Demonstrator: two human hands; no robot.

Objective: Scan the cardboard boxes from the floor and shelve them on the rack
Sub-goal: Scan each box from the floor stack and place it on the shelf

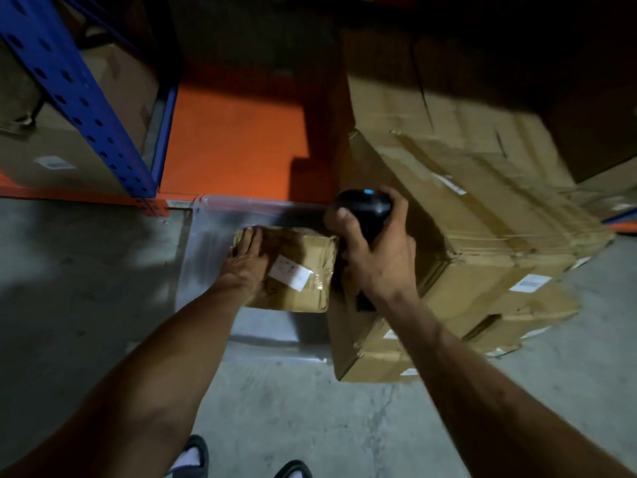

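A small taped cardboard box (303, 270) with a white label lies in a clear plastic bin (203, 236) on the floor. My left hand (246, 262) rests flat on the box's left top, fingers straight. My right hand (375, 243) grips a black handheld scanner (365, 205) just right of the box, its head with a blue light pointing away from me. The rack's blue upright (79, 98) and orange shelf (234, 139) stand behind the bin.
A pile of large worn cardboard boxes (482, 243) crowds the right side, reaching the floor by my right arm. Another box (62, 146) sits on the rack's left bay. Grey concrete floor (86, 288) lies to the left; my shoes show at the bottom.
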